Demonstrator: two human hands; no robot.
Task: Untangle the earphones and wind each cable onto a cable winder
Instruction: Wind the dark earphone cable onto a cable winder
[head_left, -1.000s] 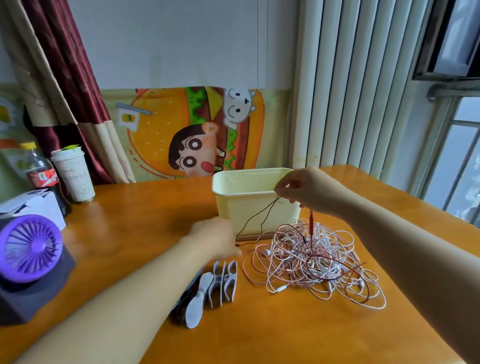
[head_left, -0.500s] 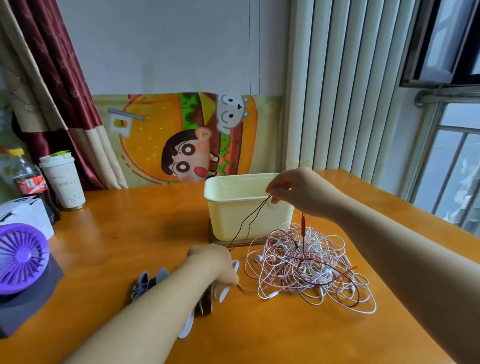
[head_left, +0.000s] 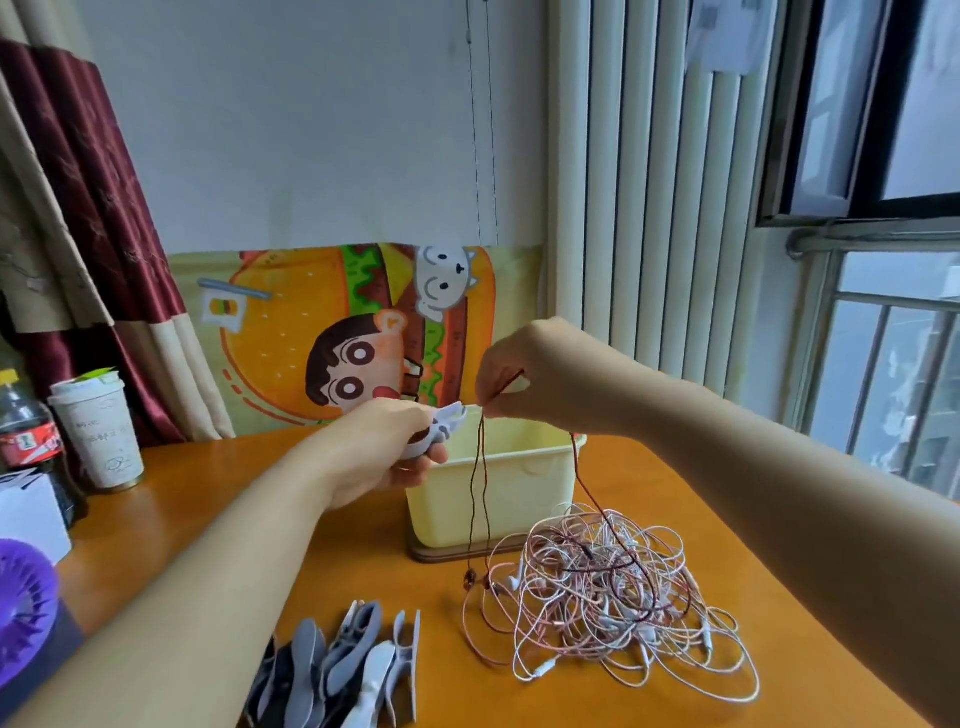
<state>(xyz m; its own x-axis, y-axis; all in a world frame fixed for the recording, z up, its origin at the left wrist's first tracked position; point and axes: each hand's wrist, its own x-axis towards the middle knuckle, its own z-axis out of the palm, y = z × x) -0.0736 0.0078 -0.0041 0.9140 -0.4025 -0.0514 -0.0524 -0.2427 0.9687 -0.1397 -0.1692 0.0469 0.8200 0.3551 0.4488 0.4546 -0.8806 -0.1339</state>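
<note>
A heap of tangled white, pink and dark red earphone cables lies on the orange table right of centre. My right hand is raised above the yellow bin and pinches a dark red earphone cable, whose two strands hang down with the earbuds near the table. My left hand is lifted beside it and grips a white cable winder. A pile of grey, white and dark cable winders lies at the table's front.
A pale yellow bin stands behind the cable heap. At the left are a purple fan, a white box, a paper cup and a cola bottle. A cartoon poster leans on the wall; a window is on the right.
My left hand has risen from the winder pile with a white winder in it, up beside my right hand. My right hand has lifted the red cable higher, so the earbuds hang freer.
</note>
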